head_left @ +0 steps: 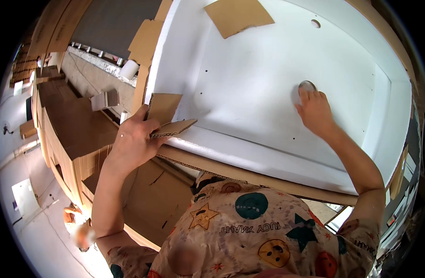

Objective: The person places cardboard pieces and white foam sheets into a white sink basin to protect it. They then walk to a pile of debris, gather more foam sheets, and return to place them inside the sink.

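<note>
My left hand [136, 134] is closed on a folded piece of cardboard [171, 128], whose two flaps stand apart at an angle. It holds this piece at the near left corner of a large white tub [254, 88] with a thick white rim, set inside a cardboard carton [249, 180]. Reaching down inside the tub, my right hand [317, 109] has its fingers curled at a small round greyish thing [307, 86] with a dark edge. Whether that is a loose disc or an opening in the tub floor, I cannot tell.
A loose cardboard sheet [239, 17] lies in the tub's far left part, and a round hole [316, 23] shows at its far side. Left stand open brown cartons [78, 125] and a dark conveyor belt [113, 28]. Another person [78, 227] is at the lower left.
</note>
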A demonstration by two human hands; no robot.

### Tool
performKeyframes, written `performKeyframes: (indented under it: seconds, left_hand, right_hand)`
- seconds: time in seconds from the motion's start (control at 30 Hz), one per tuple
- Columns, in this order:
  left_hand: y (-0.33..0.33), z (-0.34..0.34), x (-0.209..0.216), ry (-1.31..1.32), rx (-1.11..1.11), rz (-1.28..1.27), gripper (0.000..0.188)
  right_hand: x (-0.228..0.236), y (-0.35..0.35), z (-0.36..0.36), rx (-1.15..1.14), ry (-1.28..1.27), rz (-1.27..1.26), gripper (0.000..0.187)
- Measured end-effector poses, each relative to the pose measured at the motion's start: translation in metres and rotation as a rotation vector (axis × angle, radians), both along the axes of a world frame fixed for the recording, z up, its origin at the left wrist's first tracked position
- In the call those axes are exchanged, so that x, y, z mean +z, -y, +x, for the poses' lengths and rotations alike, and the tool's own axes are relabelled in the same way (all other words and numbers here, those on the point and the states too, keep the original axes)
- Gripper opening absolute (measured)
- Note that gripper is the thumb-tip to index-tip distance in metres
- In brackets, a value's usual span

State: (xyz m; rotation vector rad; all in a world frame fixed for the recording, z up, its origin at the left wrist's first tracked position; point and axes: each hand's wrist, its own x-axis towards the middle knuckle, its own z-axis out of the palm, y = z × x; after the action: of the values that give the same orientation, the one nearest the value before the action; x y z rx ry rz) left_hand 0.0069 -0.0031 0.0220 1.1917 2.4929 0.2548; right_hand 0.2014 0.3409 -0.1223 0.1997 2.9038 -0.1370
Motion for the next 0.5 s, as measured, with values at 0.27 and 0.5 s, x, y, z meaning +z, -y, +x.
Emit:
performKeyframes:
  seconds: [0.27,0.5]
  left_hand:
    - [0.010,0.006,-0.010,0.108,0.221,0.135,0.020]
    - [0.010,-0.004,-0.010,0.164,0.196,0.119,0.022]
  right_hand:
    - [-0.005,0.003,-0.003,0.032,-0.052,-0.017,0.038]
    - [0.005,-0.006,-0.021,-0.093,-0.012,-0.227,0.036]
